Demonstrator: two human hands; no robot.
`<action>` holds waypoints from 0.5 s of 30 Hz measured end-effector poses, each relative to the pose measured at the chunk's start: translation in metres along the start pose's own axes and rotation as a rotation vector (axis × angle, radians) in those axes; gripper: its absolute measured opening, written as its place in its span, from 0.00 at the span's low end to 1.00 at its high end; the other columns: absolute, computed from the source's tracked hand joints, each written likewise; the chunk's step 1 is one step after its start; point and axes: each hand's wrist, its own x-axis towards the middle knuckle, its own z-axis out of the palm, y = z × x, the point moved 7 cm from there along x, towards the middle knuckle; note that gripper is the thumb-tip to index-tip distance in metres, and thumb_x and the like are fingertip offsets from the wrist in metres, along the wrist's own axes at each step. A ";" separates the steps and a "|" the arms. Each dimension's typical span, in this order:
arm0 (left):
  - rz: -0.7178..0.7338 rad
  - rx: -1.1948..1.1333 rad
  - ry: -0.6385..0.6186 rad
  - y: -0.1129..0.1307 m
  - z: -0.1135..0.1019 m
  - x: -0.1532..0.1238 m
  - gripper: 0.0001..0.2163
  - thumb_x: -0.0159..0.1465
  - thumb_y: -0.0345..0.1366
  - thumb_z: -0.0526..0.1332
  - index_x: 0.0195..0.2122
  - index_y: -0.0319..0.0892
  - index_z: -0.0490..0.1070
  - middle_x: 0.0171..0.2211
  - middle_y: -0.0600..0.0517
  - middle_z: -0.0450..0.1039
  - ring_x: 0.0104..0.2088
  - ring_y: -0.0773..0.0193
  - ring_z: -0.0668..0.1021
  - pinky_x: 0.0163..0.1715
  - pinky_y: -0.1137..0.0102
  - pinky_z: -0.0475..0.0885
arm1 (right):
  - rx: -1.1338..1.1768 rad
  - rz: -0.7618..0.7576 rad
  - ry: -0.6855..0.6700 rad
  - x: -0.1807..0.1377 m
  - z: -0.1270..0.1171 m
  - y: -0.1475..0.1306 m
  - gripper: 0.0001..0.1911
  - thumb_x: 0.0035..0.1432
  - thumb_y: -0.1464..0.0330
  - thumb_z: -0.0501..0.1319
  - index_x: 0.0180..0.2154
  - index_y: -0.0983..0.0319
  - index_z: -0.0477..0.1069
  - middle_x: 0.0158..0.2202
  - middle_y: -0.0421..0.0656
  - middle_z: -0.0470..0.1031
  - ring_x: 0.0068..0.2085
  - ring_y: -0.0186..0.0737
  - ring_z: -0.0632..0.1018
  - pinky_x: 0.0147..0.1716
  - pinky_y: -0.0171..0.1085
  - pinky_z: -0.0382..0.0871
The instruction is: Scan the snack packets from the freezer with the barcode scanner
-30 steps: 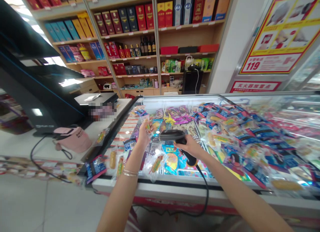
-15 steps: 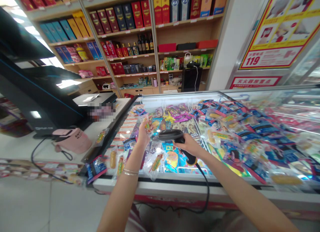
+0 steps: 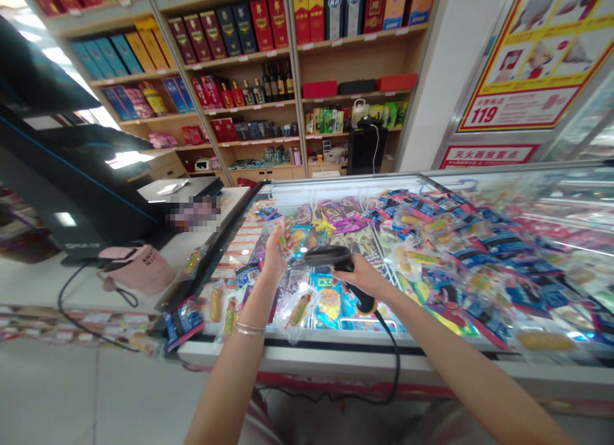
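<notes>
Packet [image 3: 282, 235] is sitting in the left hand [image 3: 272, 261], held up above the freezer [image 3: 336, 359] lid, over its near-left part and well inside the front rim. The fingers are pinching its lower edge, closed on it, with the top of the packet sticking up free. Open air around the packet; loose snacks [image 3: 432, 253] are covering the glass below and spreading right, with little bare glass showing.

Left forearm is reaching straight up from the bottom of the view, wrist bent slightly back, bracelet [image 3: 249, 328] lying on the wrist.

Scanner [image 3: 326, 256] is sitting just right of the packet, head pointing left toward it, close but apart. The right hand [image 3: 364, 280] is wrapping the grip, fully closed around it; the arm is coming in from lower right, crossing the front rim. Cable [image 3: 396, 368] is hanging from the handle down over the freezer's front.

Left of the freezer, the counter [image 3: 57, 285] is carrying a pink cap [image 3: 137, 269] and a black monitor [image 3: 57, 195]. Shelves [image 3: 307, 80] are standing behind.
</notes>
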 end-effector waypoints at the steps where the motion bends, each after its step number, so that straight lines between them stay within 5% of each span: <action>1: 0.001 0.000 0.003 0.000 0.000 0.000 0.13 0.51 0.38 0.63 0.36 0.38 0.70 0.21 0.60 0.59 0.17 0.77 0.62 0.17 0.78 0.55 | 0.003 0.000 0.001 0.000 0.000 0.000 0.08 0.48 0.67 0.62 0.23 0.65 0.70 0.21 0.43 0.75 0.17 0.34 0.72 0.21 0.33 0.66; 10: 0.012 0.036 -0.007 -0.003 -0.002 0.001 0.15 0.51 0.39 0.62 0.39 0.38 0.71 0.21 0.60 0.60 0.17 0.77 0.62 0.17 0.78 0.56 | 0.101 0.012 0.019 0.005 -0.001 0.004 0.09 0.46 0.66 0.64 0.25 0.65 0.69 0.21 0.42 0.74 0.17 0.31 0.70 0.18 0.32 0.64; 15: 0.014 0.089 -0.022 -0.004 -0.001 0.001 0.16 0.51 0.40 0.63 0.39 0.37 0.71 0.21 0.60 0.60 0.17 0.77 0.62 0.18 0.78 0.56 | 0.245 -0.020 0.177 -0.004 -0.043 -0.008 0.10 0.44 0.65 0.65 0.25 0.65 0.69 0.21 0.42 0.73 0.16 0.31 0.69 0.17 0.32 0.64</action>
